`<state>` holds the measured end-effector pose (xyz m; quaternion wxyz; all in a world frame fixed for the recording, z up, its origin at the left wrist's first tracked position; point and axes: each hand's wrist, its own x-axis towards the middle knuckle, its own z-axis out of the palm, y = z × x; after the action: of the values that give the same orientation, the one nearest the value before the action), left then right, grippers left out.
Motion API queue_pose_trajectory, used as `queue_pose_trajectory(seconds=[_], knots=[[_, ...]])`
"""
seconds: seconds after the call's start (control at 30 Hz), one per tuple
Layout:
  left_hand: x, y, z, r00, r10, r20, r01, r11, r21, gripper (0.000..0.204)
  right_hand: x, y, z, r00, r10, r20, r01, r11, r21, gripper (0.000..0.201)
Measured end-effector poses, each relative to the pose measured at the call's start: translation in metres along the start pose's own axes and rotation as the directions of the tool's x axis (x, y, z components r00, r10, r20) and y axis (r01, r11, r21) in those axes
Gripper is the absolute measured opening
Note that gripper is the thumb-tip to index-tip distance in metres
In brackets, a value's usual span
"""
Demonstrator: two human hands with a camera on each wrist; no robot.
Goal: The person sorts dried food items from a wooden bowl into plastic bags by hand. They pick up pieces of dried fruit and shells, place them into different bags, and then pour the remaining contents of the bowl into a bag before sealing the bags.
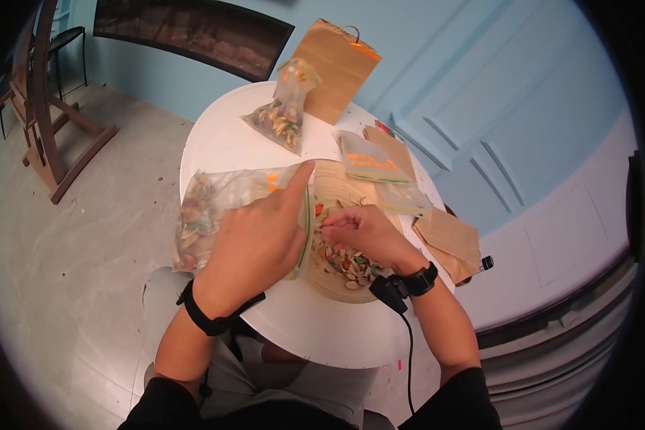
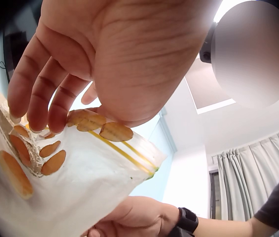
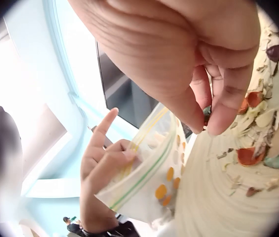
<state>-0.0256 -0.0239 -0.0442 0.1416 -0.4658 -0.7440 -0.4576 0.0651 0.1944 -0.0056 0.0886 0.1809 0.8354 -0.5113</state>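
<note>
My left hand (image 1: 254, 233) holds the mouth of a clear zip bag (image 1: 247, 179) with orange oval prints, its index finger stretched out past the edge. Dried flower bits (image 1: 193, 229) fill the bag's far left end. In the right wrist view the bag (image 3: 144, 182) gapes between its yellow and green zip strips. Over a round wooden tray (image 1: 330, 172), my right hand (image 1: 365, 233) pinches a small dark-green piece (image 3: 207, 112) between thumb and fingertips, mostly hidden by them. Loose dried petals and shavings (image 1: 351, 269), some red-orange and green, lie in the tray.
On the white round table (image 1: 322, 337), a filled zip bag (image 1: 283, 122) stands before a brown paper bag (image 1: 337, 72). Flat zip bags (image 1: 369, 158) and folded brown paper bags (image 1: 448, 244) lie along the right edge. A wooden stand (image 1: 50, 136) is on the floor at left.
</note>
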Motion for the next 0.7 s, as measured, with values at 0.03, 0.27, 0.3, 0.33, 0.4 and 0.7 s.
queue_pose_trajectory(seconds=[0.03, 0.27, 0.3, 0.33, 0.4, 0.7], knots=[[0.0, 0.001, 0.0, 1.0, -0.003, 0.007, 0.003, 1.0, 0.0, 0.076, 0.001, -0.001, -0.002, 1.0, -0.014, -0.018, 0.015, 0.999, 0.046, 0.025], [0.001, 0.004, 0.004, 1.0, -0.005, 0.016, 0.005, 1.0, -0.028, 0.076, -0.007, -0.027, 0.021, 0.997, -0.063, -0.048, 0.076, 0.933, 0.351, 0.031], [0.001, 0.004, 0.003, 1.0, -0.001, 0.015, 0.002, 1.0, -0.024, 0.076, -0.01, -0.031, 0.025, 0.996, -0.063, -0.067, 0.08, 0.951, 0.3, 0.031], [0.0, 0.003, 0.002, 1.0, 0.001, 0.012, 0.0, 1.0, -0.02, 0.076, -0.011, -0.032, 0.028, 0.994, -0.064, -0.084, 0.083, 0.965, 0.247, 0.031], [-0.001, 0.002, 0.0, 1.0, 0.004, -0.001, -0.004, 1.0, -0.015, 0.076, -0.008, -0.023, 0.022, 0.983, -0.104, -0.148, 0.114, 0.992, 0.057, 0.029], [0.001, 0.002, -0.002, 1.0, 0.003, 0.003, -0.003, 1.0, -0.016, 0.076, -0.01, 0.026, 0.003, 0.987, -0.16, -0.01, 0.124, 0.801, -0.586, 0.024]])
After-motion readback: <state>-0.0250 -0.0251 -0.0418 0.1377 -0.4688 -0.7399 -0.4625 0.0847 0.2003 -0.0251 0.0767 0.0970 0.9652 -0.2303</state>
